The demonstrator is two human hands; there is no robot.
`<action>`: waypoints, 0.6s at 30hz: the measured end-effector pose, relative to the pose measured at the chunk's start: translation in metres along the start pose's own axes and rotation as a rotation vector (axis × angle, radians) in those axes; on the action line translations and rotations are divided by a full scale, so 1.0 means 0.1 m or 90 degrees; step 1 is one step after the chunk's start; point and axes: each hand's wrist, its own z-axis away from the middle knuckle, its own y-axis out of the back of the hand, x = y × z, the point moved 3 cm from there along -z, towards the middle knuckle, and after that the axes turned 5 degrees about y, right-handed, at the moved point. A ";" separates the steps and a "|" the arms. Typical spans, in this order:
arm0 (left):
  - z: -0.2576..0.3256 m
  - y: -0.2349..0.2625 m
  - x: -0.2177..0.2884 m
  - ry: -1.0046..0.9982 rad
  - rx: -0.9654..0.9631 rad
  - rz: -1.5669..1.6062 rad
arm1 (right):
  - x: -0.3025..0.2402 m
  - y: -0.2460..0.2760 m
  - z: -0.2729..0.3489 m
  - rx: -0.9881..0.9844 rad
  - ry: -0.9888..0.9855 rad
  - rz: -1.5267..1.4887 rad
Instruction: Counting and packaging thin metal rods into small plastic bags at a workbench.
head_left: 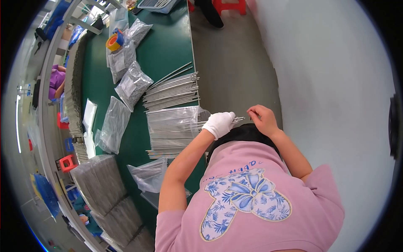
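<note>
One gloved grip (219, 125), one bare grip (264, 120), one blue basket (168, 8), rods (172, 93) (too many to count)

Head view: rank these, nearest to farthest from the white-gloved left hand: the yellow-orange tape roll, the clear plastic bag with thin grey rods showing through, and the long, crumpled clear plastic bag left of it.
1. Clear bag with grey rods: just left of the left hand.
2. Long crumpled bag: farther left.
3. Tape roll: upper left, toward the green table's far end.
</note>
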 end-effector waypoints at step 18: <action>1.86 0.83 -0.14 0.098 0.989 0.847 | -0.20 -0.50 -0.41 -0.169 -0.028 -0.085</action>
